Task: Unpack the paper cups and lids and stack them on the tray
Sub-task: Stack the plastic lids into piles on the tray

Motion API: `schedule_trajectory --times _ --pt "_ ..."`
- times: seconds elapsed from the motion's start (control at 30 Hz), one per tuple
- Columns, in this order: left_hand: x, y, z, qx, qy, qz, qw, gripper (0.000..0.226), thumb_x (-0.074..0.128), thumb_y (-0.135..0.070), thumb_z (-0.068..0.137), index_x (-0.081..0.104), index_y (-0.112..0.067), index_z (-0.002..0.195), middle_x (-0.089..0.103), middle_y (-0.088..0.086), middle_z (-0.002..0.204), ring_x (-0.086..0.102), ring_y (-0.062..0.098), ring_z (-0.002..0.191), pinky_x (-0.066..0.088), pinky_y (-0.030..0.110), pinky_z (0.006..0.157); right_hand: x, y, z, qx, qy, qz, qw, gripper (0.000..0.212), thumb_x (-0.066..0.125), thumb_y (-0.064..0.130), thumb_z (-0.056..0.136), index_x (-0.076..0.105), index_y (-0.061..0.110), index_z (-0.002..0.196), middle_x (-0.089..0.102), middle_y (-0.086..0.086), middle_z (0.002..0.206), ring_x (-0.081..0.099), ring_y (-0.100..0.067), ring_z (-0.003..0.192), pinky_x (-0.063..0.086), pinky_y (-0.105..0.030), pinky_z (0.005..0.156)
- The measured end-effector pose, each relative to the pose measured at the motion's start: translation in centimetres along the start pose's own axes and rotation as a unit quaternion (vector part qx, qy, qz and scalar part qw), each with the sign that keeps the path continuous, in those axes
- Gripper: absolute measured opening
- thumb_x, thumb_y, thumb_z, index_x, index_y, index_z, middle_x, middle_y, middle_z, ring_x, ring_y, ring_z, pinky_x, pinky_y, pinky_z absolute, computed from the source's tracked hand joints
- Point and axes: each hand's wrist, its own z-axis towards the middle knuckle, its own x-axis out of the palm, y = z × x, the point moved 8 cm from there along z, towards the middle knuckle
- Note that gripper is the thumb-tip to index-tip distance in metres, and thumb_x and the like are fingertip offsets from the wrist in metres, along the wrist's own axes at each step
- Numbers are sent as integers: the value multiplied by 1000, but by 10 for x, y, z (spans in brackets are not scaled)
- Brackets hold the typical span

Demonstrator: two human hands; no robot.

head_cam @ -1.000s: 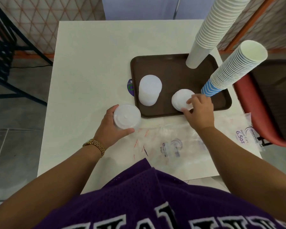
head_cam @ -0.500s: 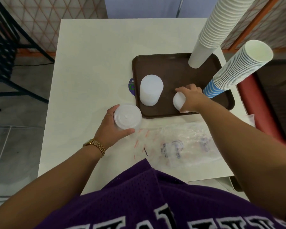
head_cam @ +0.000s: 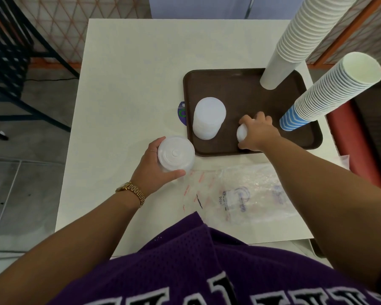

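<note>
Two lid stacks are in our grasp: left hand [head_cam: 155, 167] fingers curl round one [head_cam: 176, 154] over the tabletop [head_cam: 130, 84]; right hand [head_cam: 256, 134] fingers clasp another [head_cam: 241, 134] on the tray [head_cam: 240, 84], between a taller lid pile [head_cam: 208, 117] and striped cups [head_cam: 330, 91]. Bags [head_cam: 246, 194] lie nearer us.

— L hand [head_cam: 156, 166]?
— Out over the table edge, fingers & thumb curled round a stack of clear lids [head_cam: 176, 154], gold watch [head_cam: 132, 192] on the wrist.
— R hand [head_cam: 256, 134]?
— Arm stretched fwd, palm down, fingers wrapped over a small white lid stack [head_cam: 241, 134], knuckles up.
</note>
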Motion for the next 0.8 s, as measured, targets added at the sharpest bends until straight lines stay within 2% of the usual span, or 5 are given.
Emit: schedule_trajectory --times 0.2,0.37,0.43,0.57,0.8 --pt "1 3 0 -10 12 -2 1000 110 91 -27 60 23 -25 146 32 -15 132 35 6 124 33 23 105 -18 -1 -9 3 0 49 999 101 81 50 71 21 38 151 20 -9 156 17 -36 143 27 -58 112" --pt "3 7 1 -26 23 -24 999 128 94 -28 53 13 -22 152 27 -16 135 27 3 128 26 26 109 -68 16 -57 -23 -249 206 946 40 66 39 88 61 20 124 54 -5 129 48 -25 122 44 -39 97" --pt "5 10 3 -34 19 -34 999 130 95 -29 52 12 -23 153 30 -16 136 29 4 128 27 27 110 -74 37 -80 -61 -273 275 920 24 65 33 90 66 18 109 59 0 110 57 -17 102 49 -30 85" --pt "7 15 5 -34 15 -16 999 128 92 -52 46 22 -27 149 41 -12 141 39 9 129 34 37 113 -56 93 -102 -122 -186 310 925 19 66 33 90 68 20 104 57 6 102 57 -9 86 49 -23 77" --pt "5 11 6 6 -6 19 1000 108 78 -77 44 42 -32 136 56 -9 132 55 13 119 51 44 99 -5 147 -88 -116 -38 215 969 56 65 45 88 51 23 138 50 1 132 56 -18 107 49 -31 90"
